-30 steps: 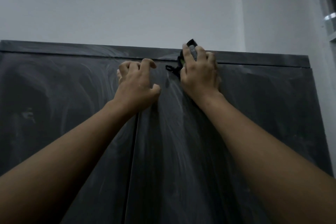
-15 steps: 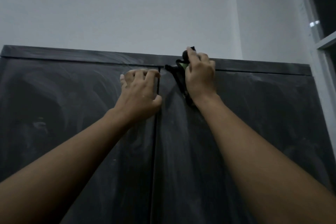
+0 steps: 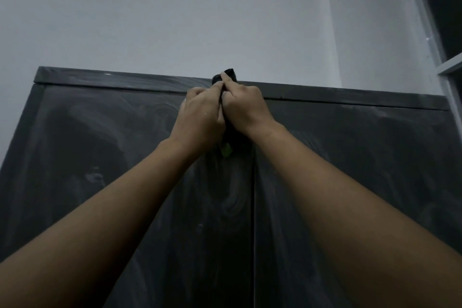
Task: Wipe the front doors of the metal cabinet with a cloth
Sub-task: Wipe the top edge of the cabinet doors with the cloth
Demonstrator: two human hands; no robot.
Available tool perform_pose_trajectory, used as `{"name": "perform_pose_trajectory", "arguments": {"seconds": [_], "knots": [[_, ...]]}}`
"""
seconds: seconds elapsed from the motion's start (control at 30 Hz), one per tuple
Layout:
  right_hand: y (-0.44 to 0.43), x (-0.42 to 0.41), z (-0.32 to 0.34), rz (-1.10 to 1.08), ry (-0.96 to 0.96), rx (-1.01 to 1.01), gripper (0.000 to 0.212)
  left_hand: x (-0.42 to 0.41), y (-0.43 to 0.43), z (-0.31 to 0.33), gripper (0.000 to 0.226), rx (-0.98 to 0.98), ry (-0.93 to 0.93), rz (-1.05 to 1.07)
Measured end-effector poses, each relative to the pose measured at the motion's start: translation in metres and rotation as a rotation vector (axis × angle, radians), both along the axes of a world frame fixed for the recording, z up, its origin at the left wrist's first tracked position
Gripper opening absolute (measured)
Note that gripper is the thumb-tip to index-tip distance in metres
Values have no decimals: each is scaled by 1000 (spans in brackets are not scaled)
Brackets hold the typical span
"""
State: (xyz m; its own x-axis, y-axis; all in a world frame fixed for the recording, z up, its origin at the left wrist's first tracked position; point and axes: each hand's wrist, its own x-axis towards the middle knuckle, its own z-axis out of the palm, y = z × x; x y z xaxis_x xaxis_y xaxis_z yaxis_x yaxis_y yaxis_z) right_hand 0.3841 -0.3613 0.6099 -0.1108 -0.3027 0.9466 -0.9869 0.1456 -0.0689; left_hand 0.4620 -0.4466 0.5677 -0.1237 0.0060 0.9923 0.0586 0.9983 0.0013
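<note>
Both hands are up at the top middle of the dark grey metal cabinet [image 3: 350, 170]. The left hand [image 3: 200, 120] and right hand [image 3: 246, 107] are pressed side by side, with the dark bunched cloth [image 3: 228, 141] squeezed between them. Left fingers are curled round the cloth. Right fingers are curled too, with the index finger [image 3: 225, 80] laid over the wad's top end, which pokes above the knuckles at the cabinet's top rail [image 3: 112, 80]. A green tag [image 3: 226, 154] hangs below the heels of the hands, just left of the door seam [image 3: 253, 207].

Progress: pale swirl marks cover the left door [image 3: 100, 157] and the right door below the wrists, so both look wiped at least once but are smeary, not clean. Likely mid-task, regripping the cloth. Left to do: streaks on both panels; lower parts are out of view.
</note>
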Motion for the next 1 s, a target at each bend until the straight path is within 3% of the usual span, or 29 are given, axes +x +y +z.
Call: {"name": "perform_pose_trajectory", "arguments": {"seconds": [0.13, 0.23, 0.37, 0.43, 0.63, 1.0], "knots": [[14, 5, 11, 167, -147, 151, 46, -4, 5, 7, 46, 50, -41, 3], [30, 0, 17, 314, -169, 159, 39, -14, 13, 8, 58, 31, -57, 164], [41, -22, 22, -28, 195, -135, 43, -36, 15, 4, 69, -21, -46, 362], [39, -33, 25, -100, 221, -258, 39, -42, 13, 6, 63, -23, -25, 374], [8, -59, 26, -327, 163, -70, 38, -30, -5, 25, 57, -60, 66, 416], [-5, -75, 21, -405, 315, -137, 38, 27, -79, 40, 55, 167, 231, 373]]}}
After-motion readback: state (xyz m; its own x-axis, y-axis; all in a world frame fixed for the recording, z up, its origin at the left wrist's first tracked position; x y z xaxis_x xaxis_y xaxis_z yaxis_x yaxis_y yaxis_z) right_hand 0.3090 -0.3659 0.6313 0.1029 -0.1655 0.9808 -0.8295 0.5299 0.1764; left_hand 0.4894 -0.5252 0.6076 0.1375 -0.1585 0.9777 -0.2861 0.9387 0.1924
